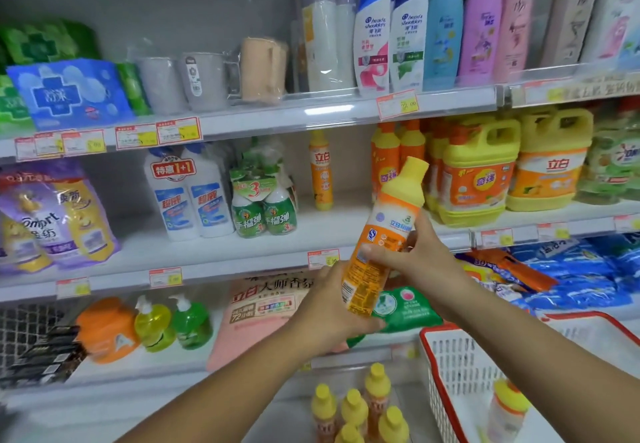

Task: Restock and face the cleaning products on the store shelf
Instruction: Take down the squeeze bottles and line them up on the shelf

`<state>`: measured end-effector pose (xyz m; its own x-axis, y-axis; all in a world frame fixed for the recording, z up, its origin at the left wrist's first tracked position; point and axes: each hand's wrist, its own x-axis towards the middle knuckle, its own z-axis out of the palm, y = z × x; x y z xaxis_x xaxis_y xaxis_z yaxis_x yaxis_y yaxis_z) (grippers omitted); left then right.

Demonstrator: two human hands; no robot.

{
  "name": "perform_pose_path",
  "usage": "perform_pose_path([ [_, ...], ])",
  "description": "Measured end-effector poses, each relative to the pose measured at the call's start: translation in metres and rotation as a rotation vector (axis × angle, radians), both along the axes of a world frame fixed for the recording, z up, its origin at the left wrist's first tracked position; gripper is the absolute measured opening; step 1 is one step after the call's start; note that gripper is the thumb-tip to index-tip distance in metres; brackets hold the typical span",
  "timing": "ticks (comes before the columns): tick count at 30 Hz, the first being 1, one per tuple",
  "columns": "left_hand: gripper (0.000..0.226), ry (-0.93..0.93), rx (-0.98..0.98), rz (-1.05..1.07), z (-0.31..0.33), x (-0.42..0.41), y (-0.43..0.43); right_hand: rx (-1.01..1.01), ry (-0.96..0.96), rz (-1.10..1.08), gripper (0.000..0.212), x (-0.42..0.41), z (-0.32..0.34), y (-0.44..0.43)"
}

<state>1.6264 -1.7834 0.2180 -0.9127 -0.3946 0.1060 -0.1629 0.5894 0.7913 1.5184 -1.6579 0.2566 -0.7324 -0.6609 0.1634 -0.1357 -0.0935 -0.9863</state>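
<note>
Both grips hold the orange bottle (381, 235): left hand (329, 311) grips its base, right hand (427, 259) curls round its middle (cap tilted up-right), before the middle shelf (242, 255); the basket (450, 370) apparently holds another.

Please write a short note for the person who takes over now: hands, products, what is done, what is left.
Left hand holds the orange bottle at its base; right hand grips its middle, tilted before the middle shelf.
Done: one matching bottle stands there.
Left, likely: shelve and face the held one, then the bottle in the basket and the bottles below.
</note>
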Motion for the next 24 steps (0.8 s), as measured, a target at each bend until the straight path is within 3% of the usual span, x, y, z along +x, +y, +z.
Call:
perform_pose_path([
  [4,0.083,-0.176,0.443,-0.226,-0.011,-0.002,-0.033,-0.003,-0.070,0.022,0.054,-0.014,-0.009,-0.007],
  [7,0.071,-0.197,0.674,-0.306,-0.013,-0.002,-0.052,-0.051,-0.169,0.081,0.056,-0.020,-0.009,-0.014],
  [12,0.070,-0.077,0.525,-0.194,-0.013,-0.013,-0.043,-0.043,-0.177,0.165,0.061,-0.026,-0.007,-0.019],
  [17,0.078,-0.016,0.226,-0.071,-0.019,-0.020,-0.038,0.093,-0.044,0.027,0.072,-0.021,-0.021,-0.023],
  [24,0.066,-0.090,0.412,-0.177,-0.016,-0.014,-0.039,-0.010,-0.164,0.031,0.075,-0.030,-0.021,-0.013],
])
